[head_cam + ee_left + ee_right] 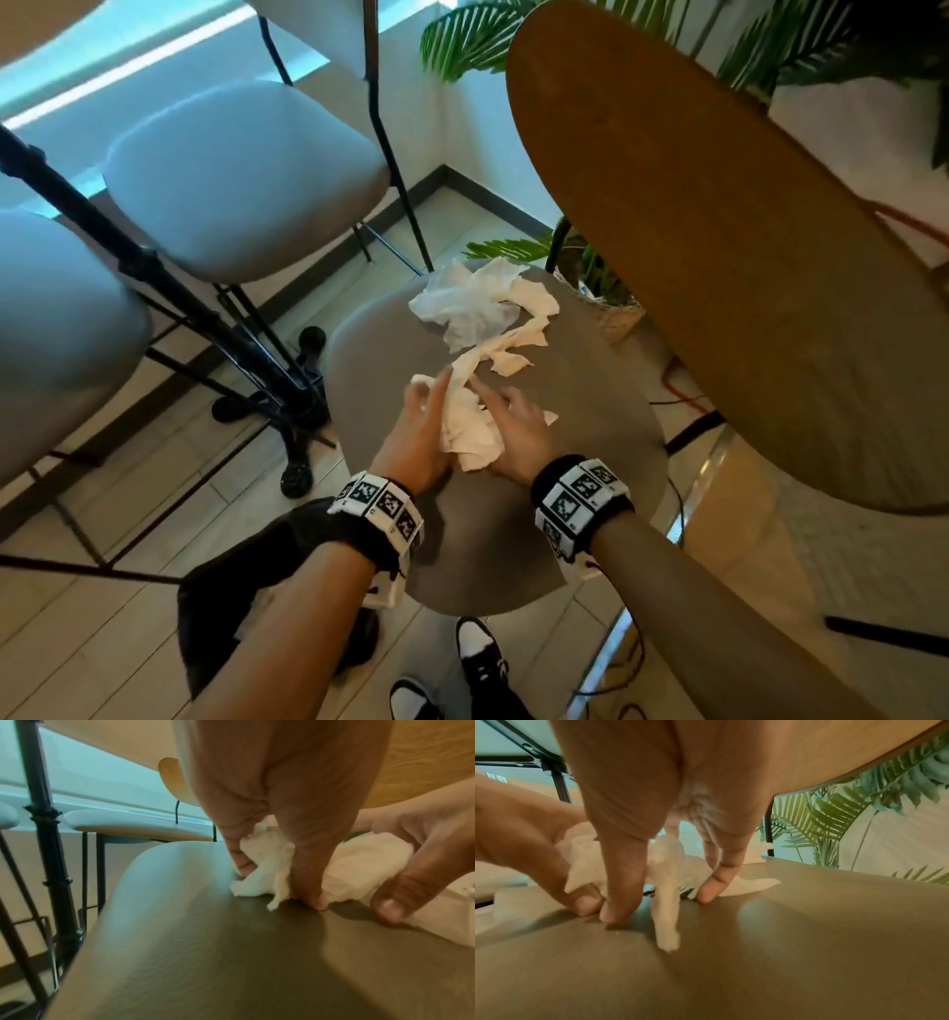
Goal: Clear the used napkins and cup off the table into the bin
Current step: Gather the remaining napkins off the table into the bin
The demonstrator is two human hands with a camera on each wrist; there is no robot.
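Note:
Crumpled white napkins lie on a small round grey table (pixel 462 555). One loose heap (pixel 477 303) sits at the table's far edge, and a twisted strip trails from it to a wad (pixel 472 437) nearer me. My left hand (pixel 421 416) and right hand (pixel 518 426) press this wad between them, fingers fairly straight with their tips down on the tabletop. The left wrist view shows the wad (pixel 359 866) between both hands. A strand (pixel 667 898) hangs between my right fingers in the right wrist view. No cup or bin is in view.
A large wooden tabletop (pixel 719 257) overhangs on the right. Pale cushioned chairs (pixel 241 180) and a black stand (pixel 287 390) are on the left. A potted palm (pixel 590 267) is beyond the table, a dark bag (pixel 241 591) lies by my left arm, and cables (pixel 683 401) cross the floor.

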